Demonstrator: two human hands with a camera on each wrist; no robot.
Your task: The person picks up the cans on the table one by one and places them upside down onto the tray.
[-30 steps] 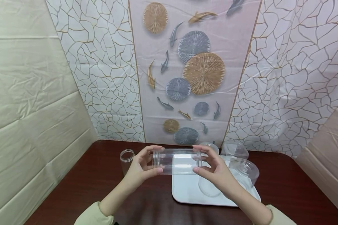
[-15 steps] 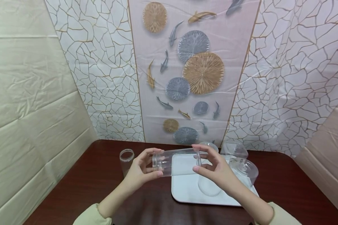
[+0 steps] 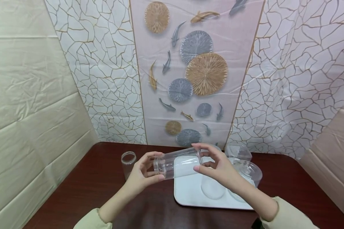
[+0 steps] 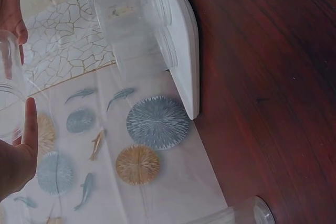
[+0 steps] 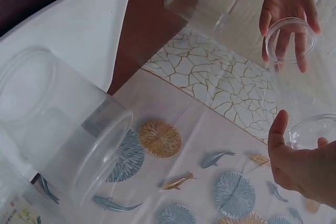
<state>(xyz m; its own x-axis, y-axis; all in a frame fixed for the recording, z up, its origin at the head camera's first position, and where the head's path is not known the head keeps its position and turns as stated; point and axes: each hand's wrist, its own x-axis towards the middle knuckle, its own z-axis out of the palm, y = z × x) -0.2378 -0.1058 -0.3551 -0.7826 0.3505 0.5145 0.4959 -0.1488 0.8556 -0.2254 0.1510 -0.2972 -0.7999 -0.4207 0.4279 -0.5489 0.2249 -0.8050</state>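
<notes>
A clear plastic jar is held sideways in front of me, tilted so that its right end is higher. My left hand grips its threaded end, thumb below and fingers above. At the rimmed other end, my right hand holds the jar in the same way. The right wrist view also shows the jar spanning the space between both hands. A second clear jar with a threaded, uncovered mouth stands on the table behind my left hand, its lower part hidden.
A white tray lies on the dark red-brown table. Clear containers stand there, including a round tub and a boxy one; a large cylinder shows in the right wrist view. Patterned cloth hangs behind.
The jar has gone from level to tilted, its right end rising and its left end dipping slightly. My right hand has moved up and a little left with it; both hands keep hold.
</notes>
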